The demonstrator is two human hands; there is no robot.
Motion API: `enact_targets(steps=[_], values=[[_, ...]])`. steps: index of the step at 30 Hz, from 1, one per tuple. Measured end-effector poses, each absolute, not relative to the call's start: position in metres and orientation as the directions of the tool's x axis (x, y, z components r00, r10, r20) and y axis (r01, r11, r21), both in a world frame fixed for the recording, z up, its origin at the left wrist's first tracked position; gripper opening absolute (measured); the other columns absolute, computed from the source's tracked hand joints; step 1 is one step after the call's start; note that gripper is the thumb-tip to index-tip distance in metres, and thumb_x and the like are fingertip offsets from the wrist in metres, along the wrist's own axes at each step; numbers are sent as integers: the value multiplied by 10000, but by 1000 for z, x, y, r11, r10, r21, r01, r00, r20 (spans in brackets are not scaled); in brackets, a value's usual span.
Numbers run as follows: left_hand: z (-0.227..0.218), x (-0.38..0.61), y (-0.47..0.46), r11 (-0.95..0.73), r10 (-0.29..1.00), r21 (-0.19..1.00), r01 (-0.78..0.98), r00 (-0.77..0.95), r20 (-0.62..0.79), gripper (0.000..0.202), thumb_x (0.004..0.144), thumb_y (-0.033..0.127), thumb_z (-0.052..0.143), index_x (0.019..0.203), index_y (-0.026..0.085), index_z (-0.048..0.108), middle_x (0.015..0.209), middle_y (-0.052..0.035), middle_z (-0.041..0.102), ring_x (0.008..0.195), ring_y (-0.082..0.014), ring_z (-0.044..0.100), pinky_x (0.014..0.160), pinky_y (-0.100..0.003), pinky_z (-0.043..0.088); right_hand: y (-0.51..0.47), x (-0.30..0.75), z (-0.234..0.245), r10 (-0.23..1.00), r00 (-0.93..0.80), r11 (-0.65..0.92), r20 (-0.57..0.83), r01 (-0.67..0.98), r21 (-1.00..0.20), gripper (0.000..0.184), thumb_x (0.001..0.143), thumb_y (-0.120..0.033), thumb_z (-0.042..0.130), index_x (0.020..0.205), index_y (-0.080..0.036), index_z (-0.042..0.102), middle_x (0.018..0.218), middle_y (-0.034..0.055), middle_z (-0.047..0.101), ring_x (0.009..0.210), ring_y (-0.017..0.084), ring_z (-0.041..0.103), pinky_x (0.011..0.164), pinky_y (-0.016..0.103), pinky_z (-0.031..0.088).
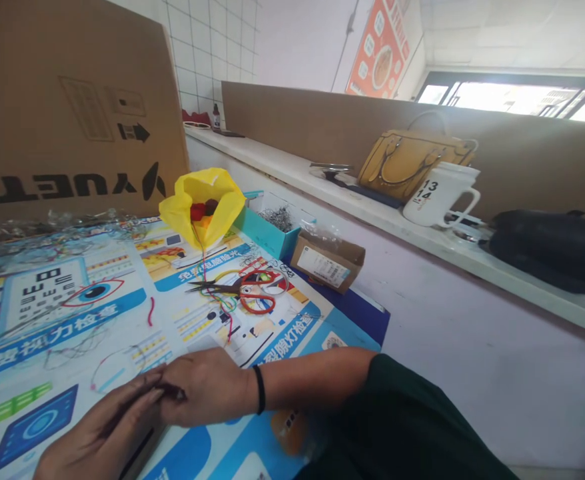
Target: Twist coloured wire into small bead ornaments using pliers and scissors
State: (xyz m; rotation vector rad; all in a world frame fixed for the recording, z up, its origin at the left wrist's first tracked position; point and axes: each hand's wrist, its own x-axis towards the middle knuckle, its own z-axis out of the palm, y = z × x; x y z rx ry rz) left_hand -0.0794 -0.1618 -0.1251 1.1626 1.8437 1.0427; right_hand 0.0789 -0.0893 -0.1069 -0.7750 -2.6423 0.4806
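My left hand [105,430] and my right hand [207,387] meet at the lower left, over the printed sheet covering the table. Both have their fingers pinched together, tip to tip; whatever lies between them is too small and covered to name. A thin curved strand runs on the sheet just beyond my left fingers. Farther off lie scissors [222,289] with orange-red handles, tangled among coloured threads and a yellow loop. A short pink piece of yarn [150,311] rests beyond my hands. A black band circles my right wrist.
Past the scissors stand a yellow bag [222,217] holding red and orange yarn, a turquoise box [267,235] of fine wire, and a small cardboard box [355,260]. A large carton [72,80] rises at the left. The ledge [382,213] carries a mug [435,193] and a handbag [397,160].
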Motion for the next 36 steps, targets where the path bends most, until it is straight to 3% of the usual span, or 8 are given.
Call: enact_targets(steps=[4, 8, 13, 17, 21, 25, 31, 36], values=[[-113, -79, -161, 218, 954, 854, 471, -287, -86, 366, 644, 509, 618, 905, 264, 698, 1036, 4, 701, 982, -252, 635, 997, -348, 407, -89, 80, -110, 550, -793, 811, 263, 431, -396, 168, 790, -307, 456, 849, -203, 575, 876, 5, 676, 790, 133, 608, 636, 199, 426], [-99, -72, -162, 177, 965, 825, 537, -258, -38, 329, 661, 500, 568, 856, 261, 680, 946, -4, 721, 898, -246, 662, 885, -327, 500, -90, 83, -104, 539, -792, 821, 287, 418, -389, 137, 794, -254, 439, 774, -201, 564, 825, -4, 677, 747, 120, 607, 630, 190, 419], [-97, -70, -161, 128, 983, 801, 585, -180, -25, 303, 727, 508, 520, 829, 254, 649, 938, -15, 718, 873, -229, 663, 760, -272, 524, -87, 89, -99, 574, -763, 792, 297, 425, -439, 67, 693, -234, 515, 732, -200, 557, 742, -9, 662, 683, 130, 600, 616, 199, 422], [-97, -70, -160, 101, 989, 824, 557, -143, -25, 281, 767, 487, 511, 792, 230, 624, 933, -24, 716, 852, -217, 655, 729, -258, 512, -80, 93, -98, 614, -720, 743, 324, 388, -545, 136, 692, -181, 514, 798, -203, 596, 775, -14, 660, 701, 114, 593, 646, 193, 421], [-90, -64, -161, 120, 985, 856, 504, -167, -39, 265, 801, 436, 490, 848, 229, 649, 908, -7, 711, 866, -193, 641, 770, -258, 484, -74, 95, -93, 689, -683, 627, 243, 392, -673, 123, 758, -184, 511, 779, -200, 630, 708, -22, 635, 640, 96, 561, 604, 183, 407], [-88, -60, -161, 90, 987, 893, 442, -157, -22, 247, 824, 382, 475, 857, 220, 658, 883, 2, 704, 851, -173, 629, 784, -258, 464, -69, 94, -85, 693, -677, 550, 247, 275, -789, 149, 782, -178, 510, 823, -184, 652, 776, 9, 655, 703, 107, 580, 649, 205, 430], [-91, -59, -162, 48, 989, 930, 364, -147, 7, 218, 826, 339, 484, 819, 209, 658, 821, 14, 692, 798, -158, 611, 745, -239, 452, -68, 88, -76, 646, -728, 513, 229, 192, -837, 179, 745, -237, 610, 908, -179, 651, 807, 18, 634, 679, 108, 576, 608, 211, 445], [-90, -59, -161, 51, 985, 939, 340, -173, 9, 209, 810, 315, 499, 744, 189, 652, 742, 17, 679, 734, -151, 596, 695, -233, 449, -66, 78, -64, 542, -799, 575, 258, 129, -808, 98, 762, -238, 626, 829, -183, 671, 749, 3, 622, 676, 104, 557, 622, 212, 433]])
